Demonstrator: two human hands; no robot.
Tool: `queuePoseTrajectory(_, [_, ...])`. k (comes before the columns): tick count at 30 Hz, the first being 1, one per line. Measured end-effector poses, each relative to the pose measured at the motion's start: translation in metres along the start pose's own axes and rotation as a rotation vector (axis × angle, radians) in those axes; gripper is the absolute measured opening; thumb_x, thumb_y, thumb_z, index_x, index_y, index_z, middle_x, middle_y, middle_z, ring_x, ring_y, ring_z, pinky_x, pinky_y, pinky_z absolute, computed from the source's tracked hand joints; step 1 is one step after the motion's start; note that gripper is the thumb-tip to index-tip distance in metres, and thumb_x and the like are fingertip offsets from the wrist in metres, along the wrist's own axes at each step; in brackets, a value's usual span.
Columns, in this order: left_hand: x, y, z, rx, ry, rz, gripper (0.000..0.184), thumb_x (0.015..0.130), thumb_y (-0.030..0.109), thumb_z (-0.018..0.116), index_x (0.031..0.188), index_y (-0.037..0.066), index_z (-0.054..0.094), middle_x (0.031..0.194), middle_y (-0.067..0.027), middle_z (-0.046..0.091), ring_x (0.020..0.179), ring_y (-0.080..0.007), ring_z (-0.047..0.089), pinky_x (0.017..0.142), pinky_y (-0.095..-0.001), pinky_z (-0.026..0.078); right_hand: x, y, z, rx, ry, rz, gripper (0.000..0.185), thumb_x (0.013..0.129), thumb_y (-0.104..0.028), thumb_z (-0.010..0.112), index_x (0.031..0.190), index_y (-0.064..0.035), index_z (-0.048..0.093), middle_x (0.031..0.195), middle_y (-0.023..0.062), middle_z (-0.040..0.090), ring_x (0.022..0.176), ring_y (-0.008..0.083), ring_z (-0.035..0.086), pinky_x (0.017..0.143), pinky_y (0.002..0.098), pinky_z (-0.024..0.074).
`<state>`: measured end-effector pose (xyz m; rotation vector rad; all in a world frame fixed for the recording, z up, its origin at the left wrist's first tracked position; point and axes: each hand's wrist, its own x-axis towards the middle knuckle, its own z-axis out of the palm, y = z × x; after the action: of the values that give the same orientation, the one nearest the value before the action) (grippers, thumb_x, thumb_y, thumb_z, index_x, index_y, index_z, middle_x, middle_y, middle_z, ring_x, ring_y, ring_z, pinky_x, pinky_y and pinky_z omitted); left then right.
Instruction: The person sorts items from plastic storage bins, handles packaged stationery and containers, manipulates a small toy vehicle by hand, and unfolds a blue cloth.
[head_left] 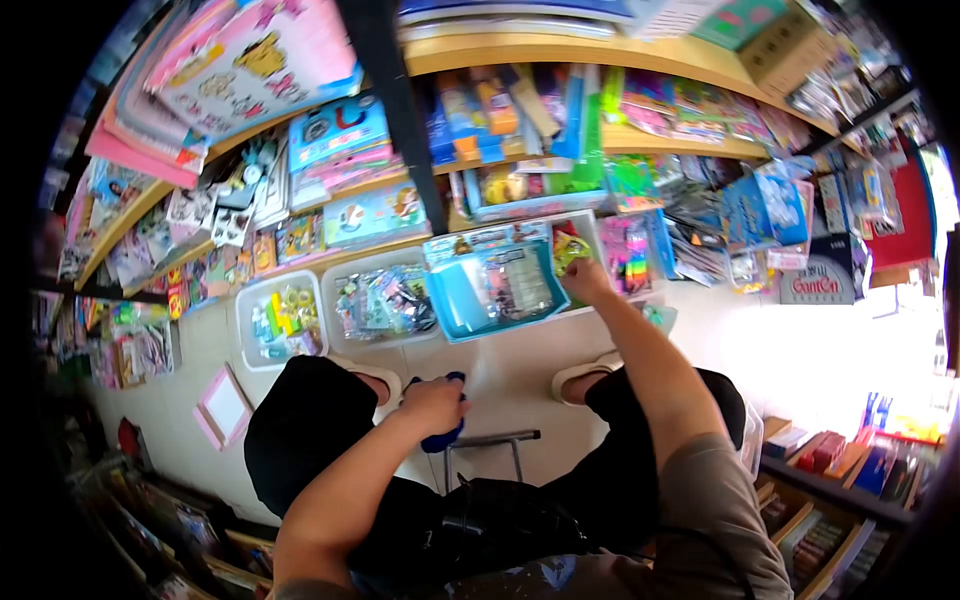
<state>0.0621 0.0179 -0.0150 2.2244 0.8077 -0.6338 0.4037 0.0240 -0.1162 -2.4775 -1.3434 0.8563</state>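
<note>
Well-stocked wooden shelves (560,50) curve above the white bin (597,240) in front of me, where a blue box (455,298) sits. My left hand (434,405), between my knees, is closed around a dark blue cloth (443,441); my right hand (587,281) is at a yellow-green packet (569,246) in the bin, beside the box, though I cannot tell whether my fingers pinch it.
</note>
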Motion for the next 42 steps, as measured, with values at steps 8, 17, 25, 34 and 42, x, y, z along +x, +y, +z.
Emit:
queuePoseTrajectory(8, [0.002,0.014,-0.006,-0.148,-0.006,0.033,0.030,0.083,0.031,0.053,0.096,0.004,0.053,0.091,-0.0166,0.058,0.081,-0.0336,0.059,0.067,-0.0434,0.047,0.005,-0.020,0.137,-0.014,0.078,0.305,0.081,0.062,-0.032,0.077,0.121,-0.0021,0.031,0.120,0.0212,0.043,0.115,0.0378,0.039,0.095,0.0442,0.0366])
queuePoseTrajectory(17, [-0.003,0.007,-0.003,-0.157,-0.035,0.031,0.028,0.083,0.030,0.054,0.093,0.004,0.053,0.086,-0.0151,0.057,0.076,-0.0324,0.060,0.064,-0.0415,0.048,0.015,-0.043,0.118,-0.058,0.041,0.427,0.088,0.054,-0.032,0.083,0.119,-0.0031,0.032,0.112,0.0184,0.045,0.109,0.0362,0.045,0.090,0.0412,0.0420])
queuePoseTrajectory(25, [-0.008,0.011,-0.005,-0.170,-0.017,0.046,0.028,0.083,0.030,0.054,0.094,0.003,0.053,0.086,-0.0156,0.057,0.077,-0.0323,0.060,0.065,-0.0410,0.048,0.011,-0.041,0.129,-0.098,0.097,0.405,0.076,0.054,-0.036,0.081,0.111,-0.0052,0.042,0.114,0.0186,0.043,0.106,0.0353,0.047,0.087,0.0411,0.0437])
queuePoseTrajectory(34, [-0.008,0.009,-0.002,-0.189,-0.039,0.039,0.027,0.084,0.029,0.053,0.093,0.004,0.053,0.087,-0.0155,0.057,0.078,-0.0327,0.059,0.066,-0.0417,0.047,0.008,-0.054,0.129,-0.008,0.103,0.500,0.074,0.054,-0.031,0.082,0.109,-0.0088,0.037,0.110,0.0154,0.045,0.105,0.0321,0.048,0.084,0.0440,0.0438])
queuePoseTrajectory(42, [-0.007,0.009,-0.001,-0.157,-0.033,0.054,0.027,0.083,0.029,0.055,0.092,0.004,0.053,0.085,-0.0148,0.057,0.074,-0.0318,0.060,0.062,-0.0410,0.047,0.011,-0.055,0.128,-0.111,0.089,0.550,0.074,0.054,-0.032,0.082,0.109,-0.0080,0.039,0.112,0.0152,0.052,0.102,0.0361,0.051,0.082,0.0442,0.0445])
